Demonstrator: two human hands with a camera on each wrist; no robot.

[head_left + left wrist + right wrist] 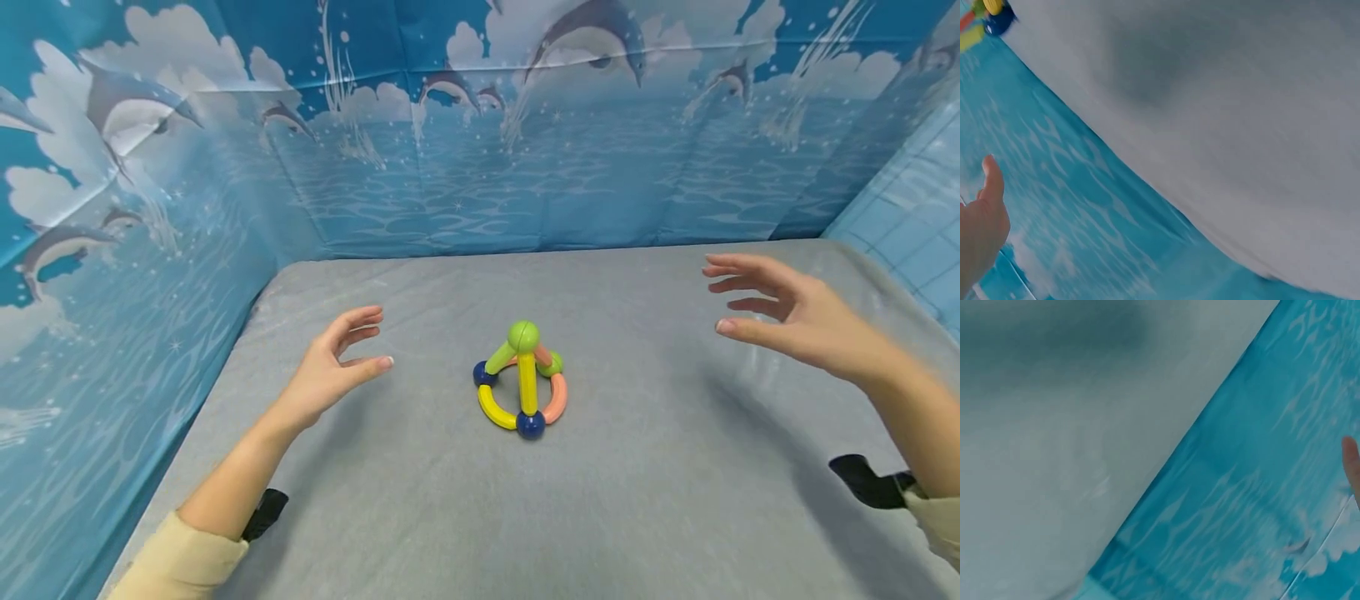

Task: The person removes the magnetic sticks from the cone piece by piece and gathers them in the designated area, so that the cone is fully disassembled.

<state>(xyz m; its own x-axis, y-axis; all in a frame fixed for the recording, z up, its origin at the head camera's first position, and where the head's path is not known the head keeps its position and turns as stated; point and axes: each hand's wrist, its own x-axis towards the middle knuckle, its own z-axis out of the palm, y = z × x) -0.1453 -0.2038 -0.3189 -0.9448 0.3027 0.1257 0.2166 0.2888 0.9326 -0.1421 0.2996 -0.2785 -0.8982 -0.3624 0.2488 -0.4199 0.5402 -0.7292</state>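
A small frame of balls and rods (528,383) stands on the grey surface: a green ball on top, blue balls at the left and front, a green one behind, with yellow, green and pink rods, some curved. The left hand (330,371) hovers to its left with loosely bent fingers, touching nothing. Farther off, on the right, the right hand (787,312) is raised above the surface, fingers apart from the thumb and holding nothing. In the left wrist view part of the frame (997,20) shows at the top left corner, with the left hand (984,228) at the left edge.
The grey cloth-covered surface (450,517) meets a blue curtain (480,192) with dolphins and clouds along its back and left edges. Blue tile-patterned sheeting (918,208) rises at the right. Dark bands (870,482) sit at both wrists.
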